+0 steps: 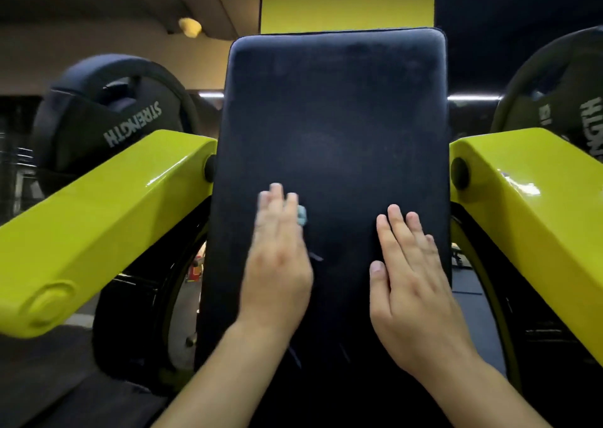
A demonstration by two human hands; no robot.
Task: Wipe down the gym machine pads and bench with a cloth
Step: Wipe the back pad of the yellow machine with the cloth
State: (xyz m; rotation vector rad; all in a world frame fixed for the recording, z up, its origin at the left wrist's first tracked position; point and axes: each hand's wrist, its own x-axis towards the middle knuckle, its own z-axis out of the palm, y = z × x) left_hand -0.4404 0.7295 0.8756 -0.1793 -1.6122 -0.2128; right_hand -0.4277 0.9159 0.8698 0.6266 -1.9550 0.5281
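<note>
A tall dark blue back pad of a gym machine fills the middle of the view. My left hand lies flat on the pad's lower left part with fingers straight, blurred by motion. A small light blue bit of cloth peeks out from under its fingers. My right hand rests flat on the pad's lower right part, fingers straight and slightly spread, holding nothing. Most of the cloth is hidden under my left hand.
Lime-yellow machine arms stand on both sides: one at the left, one at the right. Black weight plates marked STRENGTH hang behind them at the left and right. A yellow wall panel rises behind the pad.
</note>
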